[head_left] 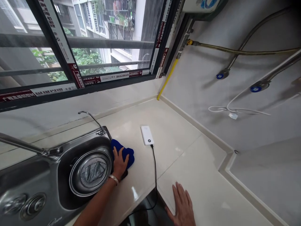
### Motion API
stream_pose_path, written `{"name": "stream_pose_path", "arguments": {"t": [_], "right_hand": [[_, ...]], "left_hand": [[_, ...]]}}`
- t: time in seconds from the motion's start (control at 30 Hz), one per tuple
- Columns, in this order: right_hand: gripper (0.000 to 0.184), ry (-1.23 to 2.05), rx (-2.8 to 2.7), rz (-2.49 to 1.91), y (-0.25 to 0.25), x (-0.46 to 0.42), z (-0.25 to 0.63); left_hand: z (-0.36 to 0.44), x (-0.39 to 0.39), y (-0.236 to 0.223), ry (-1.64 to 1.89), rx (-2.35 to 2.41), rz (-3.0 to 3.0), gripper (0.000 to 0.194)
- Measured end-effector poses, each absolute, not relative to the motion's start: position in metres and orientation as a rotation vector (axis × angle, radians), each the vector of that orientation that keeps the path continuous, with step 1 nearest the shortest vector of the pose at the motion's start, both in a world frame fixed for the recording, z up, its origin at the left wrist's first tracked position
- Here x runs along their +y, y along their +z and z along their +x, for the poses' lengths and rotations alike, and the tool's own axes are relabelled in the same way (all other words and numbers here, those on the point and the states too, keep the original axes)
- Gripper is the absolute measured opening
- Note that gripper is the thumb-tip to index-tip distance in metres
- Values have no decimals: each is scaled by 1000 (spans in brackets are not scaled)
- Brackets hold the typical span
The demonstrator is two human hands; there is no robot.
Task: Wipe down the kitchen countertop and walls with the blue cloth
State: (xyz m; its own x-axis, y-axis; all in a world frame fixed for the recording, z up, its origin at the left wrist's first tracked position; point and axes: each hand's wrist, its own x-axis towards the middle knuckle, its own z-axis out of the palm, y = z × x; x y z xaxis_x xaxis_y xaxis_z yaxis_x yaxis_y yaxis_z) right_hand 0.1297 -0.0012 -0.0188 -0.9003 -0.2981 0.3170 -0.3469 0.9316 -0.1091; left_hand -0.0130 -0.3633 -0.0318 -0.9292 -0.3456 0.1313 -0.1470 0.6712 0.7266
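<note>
A bunched dark blue cloth [129, 157] lies on the countertop [188, 125], against the right rim of the sink. My left hand [120, 163], with a bracelet at the wrist, rests on top of this cloth with its fingers spread; the cloth's underside is hidden. Further right, my right hand [181, 204] lies flat on the counter near its front edge, fingers stretched out, holding nothing. Between and beyond the hands sits a white power bank [147, 135] with a black cable [155, 169] plugged into its near end.
Left of the cloth is a steel sink [60, 175] with a round metal strainer [90, 191] holding a grey cloth [94, 171]. A thin faucet [90, 115] and a larger faucet [25, 146] rise behind it. A yellow pipe [167, 80] stands in the corner by the window [113, 78].
</note>
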Motion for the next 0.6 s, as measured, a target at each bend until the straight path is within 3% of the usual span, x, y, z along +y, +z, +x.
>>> {"name": "stream_pose_path", "arguments": {"t": [0.3, 0.6], "right_hand": [[91, 136, -2828, 493, -21, 2, 129], [92, 156, -2864, 475, -11, -3, 127]], "left_hand": [[-103, -413, -7, -1030, -2583, 611, 46], [-162, -442, 12, -963, -2659, 682, 51]]}}
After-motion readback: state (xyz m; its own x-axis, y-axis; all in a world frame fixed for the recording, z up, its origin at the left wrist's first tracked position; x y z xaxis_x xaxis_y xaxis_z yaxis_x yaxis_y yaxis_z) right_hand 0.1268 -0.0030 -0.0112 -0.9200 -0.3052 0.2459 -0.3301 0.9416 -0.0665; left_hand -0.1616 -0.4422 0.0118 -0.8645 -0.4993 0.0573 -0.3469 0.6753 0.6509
